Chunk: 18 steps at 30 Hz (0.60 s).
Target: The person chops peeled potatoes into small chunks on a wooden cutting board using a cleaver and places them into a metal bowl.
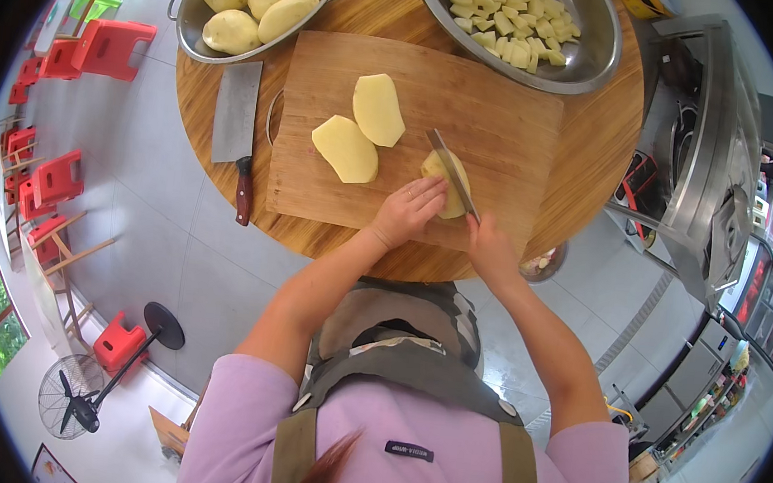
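My right hand grips the handle of a knife, its blade set across a peeled potato piece on the wooden cutting board. My left hand rests on that piece, left of the blade, with its fingers bent. To the left on the board lie two peeled potato halves, one upper and one lower, pale cut faces up. Left of the board, a cleaver lies on the table with its dark red handle towards me.
Beyond the board stand a metal colander of whole peeled potatoes and a steel bowl of potato chunks. All rest on a round wooden table. A bin with scraps stands below its right edge.
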Each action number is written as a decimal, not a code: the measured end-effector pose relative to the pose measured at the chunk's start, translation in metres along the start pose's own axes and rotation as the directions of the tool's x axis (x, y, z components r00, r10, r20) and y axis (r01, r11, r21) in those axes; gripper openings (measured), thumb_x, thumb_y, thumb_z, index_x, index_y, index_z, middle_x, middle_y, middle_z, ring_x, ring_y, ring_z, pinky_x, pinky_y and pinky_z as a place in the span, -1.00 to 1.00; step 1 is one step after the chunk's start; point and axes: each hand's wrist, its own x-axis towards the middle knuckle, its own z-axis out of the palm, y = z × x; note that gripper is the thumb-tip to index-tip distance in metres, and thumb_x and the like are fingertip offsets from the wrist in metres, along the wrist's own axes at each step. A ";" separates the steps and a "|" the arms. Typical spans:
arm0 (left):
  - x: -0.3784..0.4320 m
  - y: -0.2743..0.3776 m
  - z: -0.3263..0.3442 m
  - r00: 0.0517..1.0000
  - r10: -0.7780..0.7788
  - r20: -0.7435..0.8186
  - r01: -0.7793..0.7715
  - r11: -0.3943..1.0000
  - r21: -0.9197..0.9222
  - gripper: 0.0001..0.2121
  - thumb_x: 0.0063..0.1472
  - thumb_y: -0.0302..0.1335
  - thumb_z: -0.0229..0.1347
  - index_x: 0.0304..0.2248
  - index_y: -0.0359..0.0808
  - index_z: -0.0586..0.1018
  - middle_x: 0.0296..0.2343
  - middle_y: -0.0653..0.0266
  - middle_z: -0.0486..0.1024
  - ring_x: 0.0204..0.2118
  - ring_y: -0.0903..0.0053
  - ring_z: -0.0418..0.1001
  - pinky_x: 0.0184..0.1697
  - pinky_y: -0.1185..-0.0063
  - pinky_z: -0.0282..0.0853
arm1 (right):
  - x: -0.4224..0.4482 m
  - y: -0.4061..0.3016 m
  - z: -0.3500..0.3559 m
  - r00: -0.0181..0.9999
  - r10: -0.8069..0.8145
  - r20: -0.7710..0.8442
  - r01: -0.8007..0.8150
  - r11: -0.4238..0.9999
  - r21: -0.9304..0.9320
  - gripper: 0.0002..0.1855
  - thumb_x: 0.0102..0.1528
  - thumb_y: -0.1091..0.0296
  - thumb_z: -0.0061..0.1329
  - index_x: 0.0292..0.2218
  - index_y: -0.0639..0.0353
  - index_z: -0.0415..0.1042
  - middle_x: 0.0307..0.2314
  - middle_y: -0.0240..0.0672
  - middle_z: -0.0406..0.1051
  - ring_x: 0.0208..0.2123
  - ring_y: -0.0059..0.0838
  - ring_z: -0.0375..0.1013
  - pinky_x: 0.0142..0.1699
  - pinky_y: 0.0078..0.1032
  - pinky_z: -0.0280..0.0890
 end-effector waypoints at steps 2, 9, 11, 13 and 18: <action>-0.006 -0.002 0.005 1.000 0.007 -0.019 -0.007 1.000 0.012 -0.85 -0.02 -0.55 0.04 -0.38 -0.35 0.47 -0.22 0.18 0.46 -0.10 0.36 0.40 -0.07 0.49 0.35 | -0.009 -0.002 0.007 0.989 -0.091 -0.119 0.095 0.995 0.033 -0.72 0.16 0.21 -0.21 -0.48 0.23 0.18 -0.78 -0.03 0.29 -0.71 0.04 0.33 -0.63 -0.14 0.20; -0.012 0.001 0.003 0.999 -0.031 -0.038 0.031 0.999 -0.024 -0.77 0.01 -0.56 0.04 -0.28 -0.40 0.43 -0.17 0.11 0.41 -0.07 0.31 0.37 -0.05 0.46 0.32 | -0.022 -0.018 -0.013 0.986 -0.043 -0.162 0.051 0.998 0.046 -0.71 0.17 0.20 -0.24 -0.46 0.23 0.14 -0.80 -0.01 0.28 -0.71 0.06 0.32 -0.62 -0.12 0.19; -0.026 0.006 0.007 0.995 -0.081 -0.057 0.079 0.997 -0.025 -0.74 0.01 -0.58 0.02 -0.25 -0.42 0.41 -0.17 0.07 0.40 -0.08 0.28 0.37 -0.05 0.45 0.31 | -0.026 -0.028 -0.026 0.992 -0.067 -0.103 0.073 0.996 0.057 -0.71 0.18 0.19 -0.26 -0.45 0.24 0.14 -0.79 0.01 0.28 -0.70 0.08 0.32 -0.62 -0.10 0.20; -0.027 0.013 -0.003 0.998 -0.068 0.002 0.068 0.997 -0.045 -0.73 0.00 -0.60 0.00 -0.23 -0.45 0.40 -0.18 0.04 0.41 -0.09 0.27 0.37 -0.05 0.45 0.31 | -0.028 -0.026 -0.030 0.998 -0.051 -0.040 0.052 0.998 0.042 -0.70 0.18 0.18 -0.27 -0.45 0.25 0.14 -0.78 0.04 0.29 -0.69 0.10 0.33 -0.61 -0.08 0.20; -0.023 0.016 -0.006 0.998 -0.062 0.017 0.062 0.998 -0.016 -0.68 -0.02 -0.62 -0.01 -0.20 -0.51 0.39 -0.20 0.02 0.41 -0.12 0.26 0.38 -0.06 0.46 0.32 | -0.027 -0.034 -0.040 0.998 -0.004 0.056 0.005 1.000 -0.006 -0.68 0.18 0.18 -0.27 -0.46 0.28 0.15 -0.78 0.05 0.30 -0.68 0.13 0.34 -0.58 -0.07 0.23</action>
